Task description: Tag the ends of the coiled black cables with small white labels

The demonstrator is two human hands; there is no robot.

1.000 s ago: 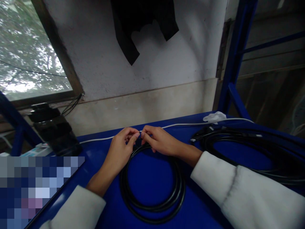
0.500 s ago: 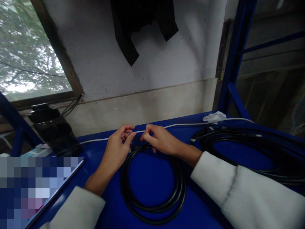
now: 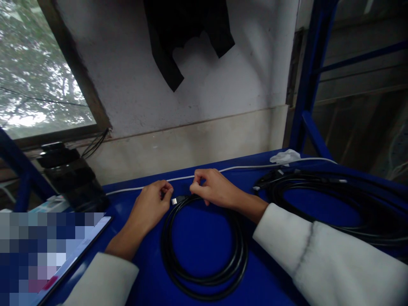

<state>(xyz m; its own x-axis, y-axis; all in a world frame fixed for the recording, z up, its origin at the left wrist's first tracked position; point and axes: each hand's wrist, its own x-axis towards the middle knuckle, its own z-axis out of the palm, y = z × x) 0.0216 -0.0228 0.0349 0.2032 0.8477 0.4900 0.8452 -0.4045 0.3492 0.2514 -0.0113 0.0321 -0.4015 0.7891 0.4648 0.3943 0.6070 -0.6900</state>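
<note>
A blue desk (image 3: 146, 278) fills the lower part of the view, with a black garment (image 3: 191, 27) hanging against the wall above it. A larger heap of black cable (image 3: 376, 212) lies on the right side, and the black cable coil (image 3: 207, 279) lies flat in the middle, in front of the hands. A dark bottle (image 3: 75, 182) stands at the left. The right hand (image 3: 218, 187) is over the coil's far edge, its grip drawn in, thumb close to the curled index finger; whether anything is clamped there, I cannot tell. The left hand (image 3: 153, 204) is just left of the coil's far end, thumb and fingertips close together; I cannot tell if they hold anything. A white cord (image 3: 127, 189) runs along behind both hands. Smallest is the metal-tipped connector (image 3: 175, 201), between the hands at the coil's far edge, near the left fingertips.
</note>
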